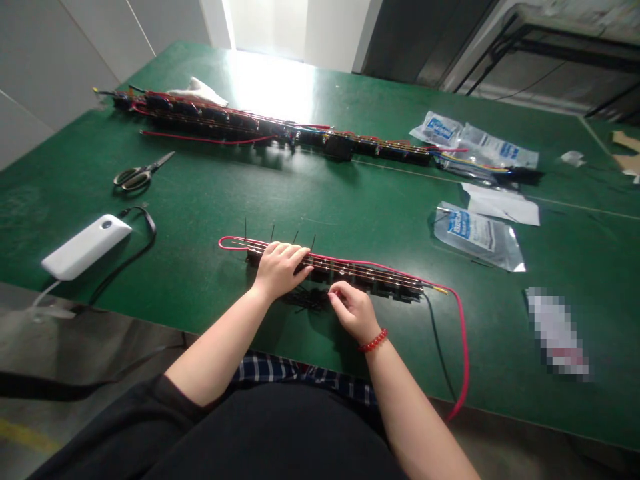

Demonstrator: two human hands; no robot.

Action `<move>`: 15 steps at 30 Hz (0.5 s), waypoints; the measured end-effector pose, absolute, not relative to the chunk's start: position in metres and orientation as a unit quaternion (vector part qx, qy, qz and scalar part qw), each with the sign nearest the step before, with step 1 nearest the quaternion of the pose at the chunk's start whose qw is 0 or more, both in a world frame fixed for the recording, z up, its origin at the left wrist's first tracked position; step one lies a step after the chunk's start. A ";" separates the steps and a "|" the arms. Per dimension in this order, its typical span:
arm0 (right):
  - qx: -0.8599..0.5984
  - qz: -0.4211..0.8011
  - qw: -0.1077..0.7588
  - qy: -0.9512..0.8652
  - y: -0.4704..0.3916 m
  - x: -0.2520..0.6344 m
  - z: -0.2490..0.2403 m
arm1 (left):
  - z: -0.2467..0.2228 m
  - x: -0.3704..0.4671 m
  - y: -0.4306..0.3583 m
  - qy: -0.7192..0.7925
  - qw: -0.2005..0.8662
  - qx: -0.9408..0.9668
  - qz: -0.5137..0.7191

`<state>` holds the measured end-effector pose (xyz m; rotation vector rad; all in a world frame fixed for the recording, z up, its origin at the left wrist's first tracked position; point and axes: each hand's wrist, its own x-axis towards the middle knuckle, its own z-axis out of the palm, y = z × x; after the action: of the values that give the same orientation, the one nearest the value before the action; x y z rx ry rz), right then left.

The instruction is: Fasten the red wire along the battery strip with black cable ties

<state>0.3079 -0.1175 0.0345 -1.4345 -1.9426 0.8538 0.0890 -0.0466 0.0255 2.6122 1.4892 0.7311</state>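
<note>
A long black wired module (345,271) lies across the front of the table, with thin metal rods along its top. A thick red wire (390,265) runs along it, loops at the left end and hangs over the table's front edge at the right. My left hand (281,267) lies over its left part, fingers across the top and thumb on the near side. Several thin black cable ties (273,233) stick up there. My right hand (353,310) is closed in a pinch beside a pile of black cable ties (310,299); what its fingertips hold is hidden.
Farther back lies a longer row of wired black modules (220,120). Scissors (137,177) and a white power bank-like device (87,247) with a black strap are on the left. Plastic bags (477,233) and white paper (503,203) lie on the right.
</note>
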 end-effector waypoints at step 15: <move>-0.541 0.281 0.275 -0.744 -0.121 0.304 0.041 | 0.025 0.089 -0.046 0.479 0.012 0.843 0.243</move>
<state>0.3044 -0.1206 0.0408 -1.4536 -1.9986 0.7559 0.0891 -0.0463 0.0247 2.6289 1.4926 0.7588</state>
